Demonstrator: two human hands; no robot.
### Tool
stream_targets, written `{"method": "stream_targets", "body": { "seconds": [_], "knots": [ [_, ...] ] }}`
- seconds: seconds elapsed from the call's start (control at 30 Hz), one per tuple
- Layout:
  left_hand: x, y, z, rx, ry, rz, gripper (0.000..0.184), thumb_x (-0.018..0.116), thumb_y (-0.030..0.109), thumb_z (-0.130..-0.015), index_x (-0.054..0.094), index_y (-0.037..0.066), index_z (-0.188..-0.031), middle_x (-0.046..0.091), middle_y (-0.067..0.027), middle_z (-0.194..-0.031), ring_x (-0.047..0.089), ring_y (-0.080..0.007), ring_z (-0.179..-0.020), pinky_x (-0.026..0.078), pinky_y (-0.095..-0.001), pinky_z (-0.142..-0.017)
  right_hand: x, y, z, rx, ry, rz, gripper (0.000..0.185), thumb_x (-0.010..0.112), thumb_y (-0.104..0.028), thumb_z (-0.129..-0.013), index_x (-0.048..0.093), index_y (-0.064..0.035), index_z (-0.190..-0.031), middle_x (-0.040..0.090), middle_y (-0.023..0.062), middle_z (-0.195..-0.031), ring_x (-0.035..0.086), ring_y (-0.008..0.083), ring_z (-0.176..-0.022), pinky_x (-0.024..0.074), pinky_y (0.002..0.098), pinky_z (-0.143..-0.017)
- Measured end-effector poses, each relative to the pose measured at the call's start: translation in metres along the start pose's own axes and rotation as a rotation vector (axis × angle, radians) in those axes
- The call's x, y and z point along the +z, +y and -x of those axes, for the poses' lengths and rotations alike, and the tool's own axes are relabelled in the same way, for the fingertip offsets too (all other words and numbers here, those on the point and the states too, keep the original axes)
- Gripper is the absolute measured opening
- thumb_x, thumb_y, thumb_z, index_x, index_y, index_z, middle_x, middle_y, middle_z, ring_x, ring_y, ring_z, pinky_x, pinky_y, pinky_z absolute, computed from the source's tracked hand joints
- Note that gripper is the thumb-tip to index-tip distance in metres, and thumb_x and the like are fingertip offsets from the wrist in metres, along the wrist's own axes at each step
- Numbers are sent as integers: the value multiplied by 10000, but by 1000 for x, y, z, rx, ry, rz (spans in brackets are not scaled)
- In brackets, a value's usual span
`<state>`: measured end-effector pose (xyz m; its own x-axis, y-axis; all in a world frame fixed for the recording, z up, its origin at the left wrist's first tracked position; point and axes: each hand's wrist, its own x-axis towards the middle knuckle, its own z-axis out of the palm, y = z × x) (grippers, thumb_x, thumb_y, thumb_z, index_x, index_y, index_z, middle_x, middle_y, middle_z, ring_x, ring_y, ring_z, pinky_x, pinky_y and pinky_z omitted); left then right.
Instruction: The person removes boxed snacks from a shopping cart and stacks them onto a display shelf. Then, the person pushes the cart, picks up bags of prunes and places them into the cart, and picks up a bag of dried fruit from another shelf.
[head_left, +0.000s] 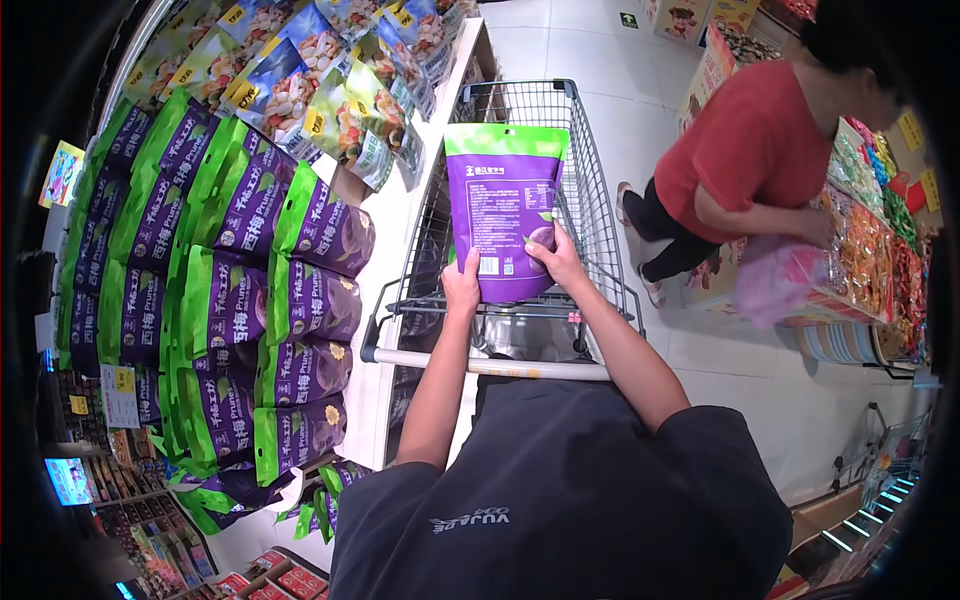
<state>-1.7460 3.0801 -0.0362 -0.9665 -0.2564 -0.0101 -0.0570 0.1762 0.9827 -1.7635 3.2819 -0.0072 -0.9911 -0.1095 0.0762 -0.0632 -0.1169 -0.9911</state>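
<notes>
A purple bag of prunes (500, 215) with a green top is held upright over the shopping cart, its printed back towards me. My left hand (462, 284) grips the lower left edge, thumb on the front. Around the lower right edge closes my right hand (560, 258), its thumb pressed near the plum picture. Below and behind the bag is the wire shopping cart (590, 170), whose handle (490, 366) runs between my forearms and my body. Matching prune bags (325, 225) stand in stacked rows on the left.
Bags of mixed nuts (280, 90) fill the shelf at upper left. A person in a red top (750, 150) stands right of the cart, holding a pink plastic bag (790, 280) beside a bin of wrapped sweets (860, 260). White floor tiles (710, 400) run along the right.
</notes>
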Motion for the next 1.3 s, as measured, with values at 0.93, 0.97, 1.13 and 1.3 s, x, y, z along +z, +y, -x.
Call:
{"method": "stream_targets", "body": {
  "seconds": [0.93,0.97,1.13,1.3],
  "knots": [
    [0,3,-2,6,-45,-18,545,454,438,-966,667,-60,-900,684,-165,-749,651,-219,-702,473,-374,-660,-1,2,-2,60,-15,-82,478,643,-214,-818,476,-15,-1219,578,48,-991,552,129,-899,455,272,-827],
    [0,5,-2,6,-46,-22,542,454,435,-966,667,-59,-901,685,-165,-751,652,-220,-705,473,-374,-660,-1,4,-3,44,-4,-82,474,644,-211,-818,478,-16,-1216,579,47,-990,552,129,-898,455,273,-825],
    [1,4,-2,3,-39,-39,528,454,424,-968,667,-56,-910,687,-163,-758,654,-219,-708,473,-372,-658,-2,7,-4,14,-9,-73,495,653,-213,-816,472,-17,-1234,581,44,-988,552,127,-894,456,271,-822],
    [2,2,-1,5,-32,-7,519,457,411,-971,661,-63,-911,683,-151,-749,644,-204,-702,470,-367,-657,-2,7,-4,16,-25,-90,487,623,-175,-825,469,-12,-1258,571,42,-1043,537,130,-952,435,275,-860]
  ]
}}
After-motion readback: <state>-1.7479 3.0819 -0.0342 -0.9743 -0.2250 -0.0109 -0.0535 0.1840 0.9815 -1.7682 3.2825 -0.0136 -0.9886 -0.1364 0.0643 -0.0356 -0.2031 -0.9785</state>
